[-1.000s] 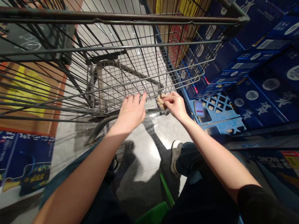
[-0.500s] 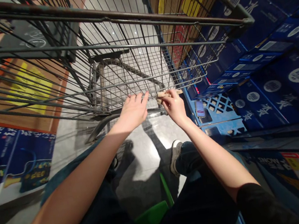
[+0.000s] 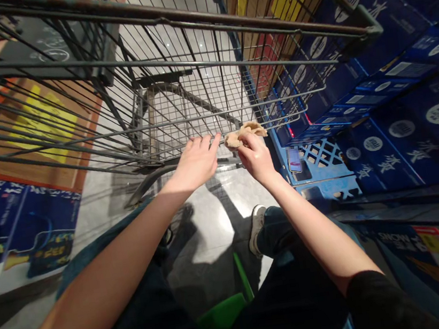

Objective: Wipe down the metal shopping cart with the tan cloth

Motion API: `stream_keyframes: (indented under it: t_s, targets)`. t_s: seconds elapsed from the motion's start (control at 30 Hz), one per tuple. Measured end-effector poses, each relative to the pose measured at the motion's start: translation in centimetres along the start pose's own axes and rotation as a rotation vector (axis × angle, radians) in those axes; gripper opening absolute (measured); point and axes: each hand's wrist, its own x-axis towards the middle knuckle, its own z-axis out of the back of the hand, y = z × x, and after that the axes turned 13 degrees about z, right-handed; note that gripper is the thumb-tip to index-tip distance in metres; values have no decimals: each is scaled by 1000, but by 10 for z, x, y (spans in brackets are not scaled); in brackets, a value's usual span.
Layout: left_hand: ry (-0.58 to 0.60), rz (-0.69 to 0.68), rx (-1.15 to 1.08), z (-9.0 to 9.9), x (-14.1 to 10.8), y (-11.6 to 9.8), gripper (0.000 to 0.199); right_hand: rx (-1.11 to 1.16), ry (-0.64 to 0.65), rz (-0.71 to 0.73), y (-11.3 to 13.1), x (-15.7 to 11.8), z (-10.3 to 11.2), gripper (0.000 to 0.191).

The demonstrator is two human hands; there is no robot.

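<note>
Head camera, looking down into a wire shopping cart (image 3: 184,19): from my remote station I see the person's right hand (image 3: 256,158) pinching a crumpled tan scrap (image 3: 246,133), though I cannot tell whether it is paper or cloth. The right fingers (image 3: 245,142) are closed on its underside, with the thumb side hidden behind the hand, so I cannot confirm the exact grip. The scrap's long axis runs roughly across my view, rising slightly toward the right, and it sits just above those fingers, on the side away from the camera, with one end jutting out on each side of them. It lies against the cart's end wires, over the basket's near edge. The left hand (image 3: 199,163) is the farther of the two, open and flat with its fingers spread, and its fingertips (image 3: 211,143) rest on the wires just beside the scrap's left end without touching it. A blue plastic crate (image 3: 319,165) and stacked blue printed cartons (image 3: 388,29) fill the right of the frame, while a sneaker (image 3: 257,229) shows below the hands on the tiled floor (image 3: 200,232).
</note>
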Motion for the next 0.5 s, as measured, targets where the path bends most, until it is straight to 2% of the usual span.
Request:
stream_keyframes:
  t_s: [0.2, 0.27, 0.4, 0.5]
  targets:
    - [11, -2, 16, 0, 0, 0, 67, -50, 188, -149, -3, 4, -9, 30]
    - [12, 2, 19, 1, 1, -1, 67, -30, 165, -112, 1, 5, -7, 30]
    - [2, 5, -3, 1, 0, -1, 67, -9, 14, 44, 8, 3, -2, 34]
    - [-4, 1, -9, 0, 0, 0, 67, 43, 30, -41, 1, 0, -7, 29]
